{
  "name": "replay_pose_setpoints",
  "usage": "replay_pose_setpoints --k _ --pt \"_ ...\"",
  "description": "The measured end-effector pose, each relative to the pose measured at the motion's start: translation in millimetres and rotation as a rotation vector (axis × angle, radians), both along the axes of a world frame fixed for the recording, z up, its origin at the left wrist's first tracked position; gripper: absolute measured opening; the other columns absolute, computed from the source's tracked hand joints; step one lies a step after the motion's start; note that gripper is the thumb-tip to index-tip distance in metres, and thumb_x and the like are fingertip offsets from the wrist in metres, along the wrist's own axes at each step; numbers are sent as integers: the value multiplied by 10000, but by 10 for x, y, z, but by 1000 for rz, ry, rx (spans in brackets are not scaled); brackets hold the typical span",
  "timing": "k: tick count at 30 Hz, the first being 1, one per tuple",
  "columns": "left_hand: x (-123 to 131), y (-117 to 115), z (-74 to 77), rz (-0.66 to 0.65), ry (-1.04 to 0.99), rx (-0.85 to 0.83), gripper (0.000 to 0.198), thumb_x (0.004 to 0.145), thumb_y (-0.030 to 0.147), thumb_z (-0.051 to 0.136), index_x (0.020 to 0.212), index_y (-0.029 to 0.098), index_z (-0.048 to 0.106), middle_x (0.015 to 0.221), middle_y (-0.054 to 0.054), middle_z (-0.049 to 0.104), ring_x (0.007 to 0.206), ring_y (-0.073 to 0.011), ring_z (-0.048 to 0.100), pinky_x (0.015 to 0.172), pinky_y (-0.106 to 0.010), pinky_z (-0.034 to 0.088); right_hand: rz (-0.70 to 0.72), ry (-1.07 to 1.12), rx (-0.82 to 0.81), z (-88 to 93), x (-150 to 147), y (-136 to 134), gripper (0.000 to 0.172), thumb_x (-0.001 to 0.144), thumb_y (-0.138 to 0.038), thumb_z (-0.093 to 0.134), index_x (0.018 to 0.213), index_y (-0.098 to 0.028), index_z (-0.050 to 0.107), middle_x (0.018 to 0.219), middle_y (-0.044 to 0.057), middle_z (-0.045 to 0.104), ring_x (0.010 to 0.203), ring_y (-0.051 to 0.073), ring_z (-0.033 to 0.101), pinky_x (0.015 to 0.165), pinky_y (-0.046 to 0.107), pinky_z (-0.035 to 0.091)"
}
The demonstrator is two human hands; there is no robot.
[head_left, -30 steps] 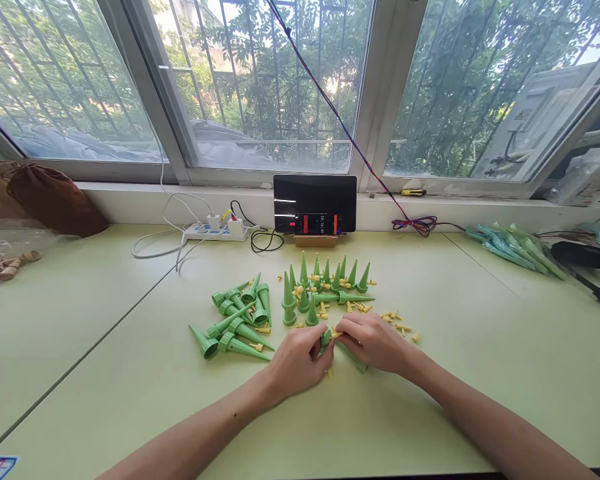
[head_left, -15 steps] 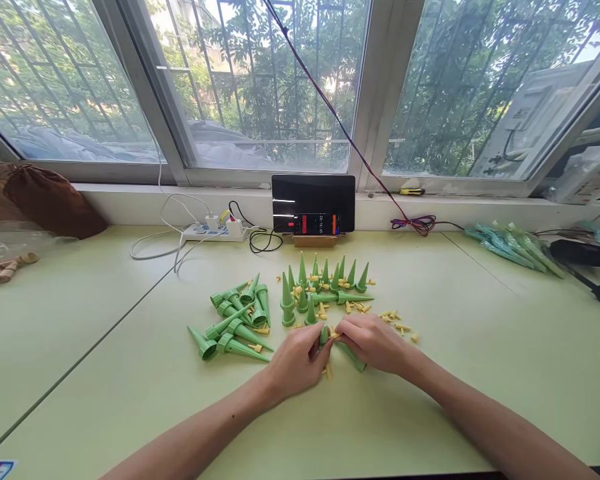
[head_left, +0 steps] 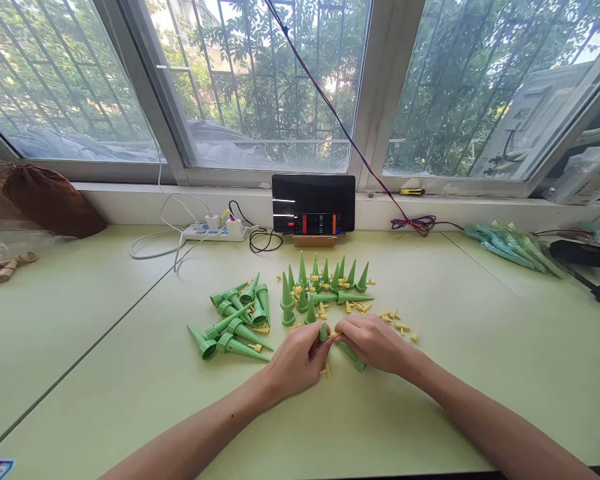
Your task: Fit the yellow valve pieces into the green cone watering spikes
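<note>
My left hand [head_left: 300,357] is closed around a green plastic spike [head_left: 323,333], its pointed tip up and its base hidden by my fingers. My right hand [head_left: 373,341] pinches a small yellow nozzle [head_left: 335,334] against the side of that spike. Whether the nozzle sits in a hole there is too small to tell. Under my right hand another green spike [head_left: 359,364] lies on the table, partly covered. A loose yellow nozzle [head_left: 329,371] rests just below my left fingertips. Beyond my hands, several green spikes [head_left: 362,279] stand upright, many with yellow nozzles in their sides.
Left of my hands lies a pile of green spikes [head_left: 237,328]. Loose yellow nozzles [head_left: 403,327] are scattered at the right. Farther back are a phone [head_left: 317,225] with a timer before a dark tablet [head_left: 313,193], a power strip [head_left: 195,233], and plastic bags [head_left: 515,248].
My hands stay in nearly the same place. The spike in my left hand has tilted slightly, and its green tip shows a little more clearly.
</note>
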State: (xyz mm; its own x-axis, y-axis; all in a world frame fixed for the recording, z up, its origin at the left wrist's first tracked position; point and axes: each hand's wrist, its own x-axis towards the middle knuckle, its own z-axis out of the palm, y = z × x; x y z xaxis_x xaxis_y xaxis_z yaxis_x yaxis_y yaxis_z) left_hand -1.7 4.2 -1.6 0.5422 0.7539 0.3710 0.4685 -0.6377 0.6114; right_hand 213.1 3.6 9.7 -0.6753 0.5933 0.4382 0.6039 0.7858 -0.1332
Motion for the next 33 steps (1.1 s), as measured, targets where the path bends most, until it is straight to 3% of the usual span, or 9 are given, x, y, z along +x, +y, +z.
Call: replay_pose_setpoints --k 7,16,33 --pt "-2 -3 10 -14 -38 -7 178 1003 263 476 878 180 573 631 34 491 552 -125 433 562 -248 359 -6 24 0 -20 5 23 404 1105 -276 297 776 -189 514 655 7 522 572 147 373 560 268 246" --pt "-1 23 -17 20 -83 -4 125 977 221 512 1071 187 589 688 26 530 601 -137 499 605 -244 415 -69 83 17 -10 20 40 417 1116 -342 302 790 -197 517 650 -6 498 558 142 356 555 267 245" --pt "-13 23 10 -27 -70 -14 128 988 180 474 1031 193 593 786 -19 639 648 -148 550 636 -258 441 -68 54 24 -65 3 46 438 1110 -306 279 723 -210 459 617 -15 455 540 139 323 541 269 226"
